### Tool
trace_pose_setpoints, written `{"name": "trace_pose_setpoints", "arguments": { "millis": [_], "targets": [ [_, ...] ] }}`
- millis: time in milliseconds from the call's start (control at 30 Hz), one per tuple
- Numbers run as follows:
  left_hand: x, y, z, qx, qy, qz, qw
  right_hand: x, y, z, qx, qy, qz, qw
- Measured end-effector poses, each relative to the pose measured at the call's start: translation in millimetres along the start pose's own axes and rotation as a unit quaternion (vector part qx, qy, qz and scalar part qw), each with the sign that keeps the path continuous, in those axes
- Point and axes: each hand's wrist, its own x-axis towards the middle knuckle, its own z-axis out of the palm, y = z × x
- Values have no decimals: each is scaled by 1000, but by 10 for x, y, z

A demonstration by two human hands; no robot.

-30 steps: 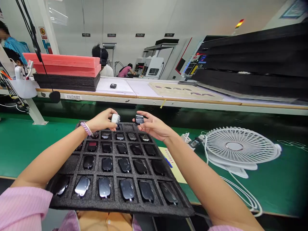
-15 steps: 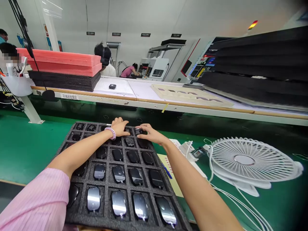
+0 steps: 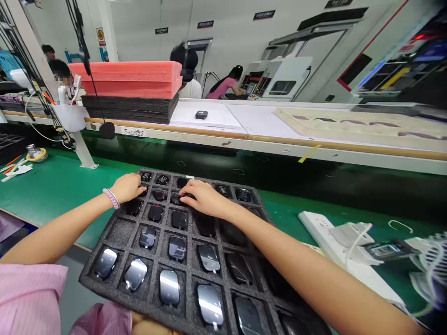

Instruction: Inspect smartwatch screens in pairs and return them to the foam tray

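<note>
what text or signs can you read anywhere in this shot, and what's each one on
"不良品放置区": white label on the front edge of the far bench, under the foam stack; the only legible text.
Black wall plates with white characters: too small to read.
Red-ringed yellow warning sign on the wall: wording unreadable.
Dark devices in the black foam tray under the left hand and right hand: no readable print.

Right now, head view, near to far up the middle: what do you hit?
Foam tray with its glossy dark parts → right hand resting on the tray's far rows → dark conveyor belt → white bench with a small black part → person in pink at a machine.
</note>
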Motion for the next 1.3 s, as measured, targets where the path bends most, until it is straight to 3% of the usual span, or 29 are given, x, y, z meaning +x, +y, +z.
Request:
{"name": "trace_pose_setpoints", "arguments": {
  "millis": [133, 267, 433, 467, 500, 533, 600, 667, 767, 867, 967, 1100, 1300],
  "targets": [
    [-58, -40, 149, -31, 31, -15, 999, 323, -389, 145, -39, 0, 27, 999],
    [-52, -48, 151, -88, 25, -16, 996, 572, -571, 261, -53, 4, 57, 997],
    [-92, 76, 64, -196, 1, -12, 981, 647, -549, 243, -18, 19, 73, 997],
    [-96, 135, 39, -252, -16, -15, 968, 609, -502, 219, 6, 30, 74, 997],
    [-93, 205, 17, -355, -48, -24, 933, 554, -442, 192, 80, 52, 65, 993],
    [-84, 281, 0, -447, -70, -31, 891, 483, -374, 164, 192, 61, 54, 978],
    [-51, 446, -13, -558, -107, -37, 822, 309, -240, 113, 411, 45, 37, 910],
    [-12, 613, 15, -590, -132, -31, 796, 110, -144, 82, 555, 37, 63, 829],
    [24, 826, 124, -570, -137, -28, 810, -160, -106, 93, 682, 32, 113, 722],
    [14, 935, 258, -517, -75, -29, 852, -319, -130, 158, 731, 34, 121, 671],
    [-30, 927, 347, -462, -40, -3, 886, -378, -143, 219, 747, 40, 105, 656],
    [-110, 853, 386, -383, -35, 60, 921, -411, -151, 245, 745, 33, 81, 662],
    [-188, 820, 425, -355, -13, 65, 932, -451, -193, 250, 742, 22, 58, 668]
  ]
}}
